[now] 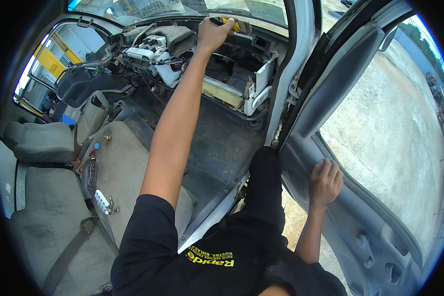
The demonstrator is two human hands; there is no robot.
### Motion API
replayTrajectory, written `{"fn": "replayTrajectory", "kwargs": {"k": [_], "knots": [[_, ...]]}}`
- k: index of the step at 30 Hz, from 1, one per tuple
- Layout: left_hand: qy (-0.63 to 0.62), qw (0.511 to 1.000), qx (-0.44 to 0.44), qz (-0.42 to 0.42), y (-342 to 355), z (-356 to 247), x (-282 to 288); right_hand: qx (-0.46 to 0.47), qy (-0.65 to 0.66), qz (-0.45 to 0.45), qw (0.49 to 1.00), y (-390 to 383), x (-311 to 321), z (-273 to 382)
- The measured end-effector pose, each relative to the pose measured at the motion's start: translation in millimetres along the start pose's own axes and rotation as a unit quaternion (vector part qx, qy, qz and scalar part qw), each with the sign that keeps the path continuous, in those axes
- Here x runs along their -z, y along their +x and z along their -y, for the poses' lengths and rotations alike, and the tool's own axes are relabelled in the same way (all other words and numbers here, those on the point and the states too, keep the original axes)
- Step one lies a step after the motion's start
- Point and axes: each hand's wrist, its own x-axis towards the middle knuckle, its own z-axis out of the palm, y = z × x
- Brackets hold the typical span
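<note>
At the far end of the stripped dashboard (222, 88), my left hand (214, 33) is closed around a brush (239, 26) with a yellow and black handle. Its flat brownish bristles point right, near the base of the windshield (182, 7). My left arm stretches over the opened dashboard, where white ducts, loose wires and a bare cavity show. On the right, my right hand (326, 181) lies on the window ledge of the open vehicle door (350, 209), its fingers curled over the edge.
Grey seats (49, 197) fill the left side, with a seat belt (69, 251) across one. A white strip-like piece (102, 202), small metal parts and a brass-coloured fitting (107, 138) lie on the near seat. The door pillar (298, 64) rises between dashboard and door.
</note>
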Motion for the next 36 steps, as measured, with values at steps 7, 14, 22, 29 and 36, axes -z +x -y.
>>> {"fn": "replayTrajectory", "kwargs": {"k": [7,14,22,29,36], "knots": [[0.04,0.99,0.046,-0.129,-58,13,-7,0.001,0.019,0.001,1.0,0,3,0],[-0.085,0.983,-0.134,-0.093,-79,36,-35,0.006,0.004,0.016,1.0,0,4,0],[-0.111,0.977,-0.151,-0.104,-103,44,-53,-0.005,-0.006,0.013,1.0,0,1,1],[0.001,0.971,0.053,-0.232,-80,61,-39,0.005,0.006,0.008,1.0,-1,2,0],[0.037,0.976,0.028,-0.214,-50,78,-35,-0.005,-0.013,0.005,1.0,0,-1,2]]}}
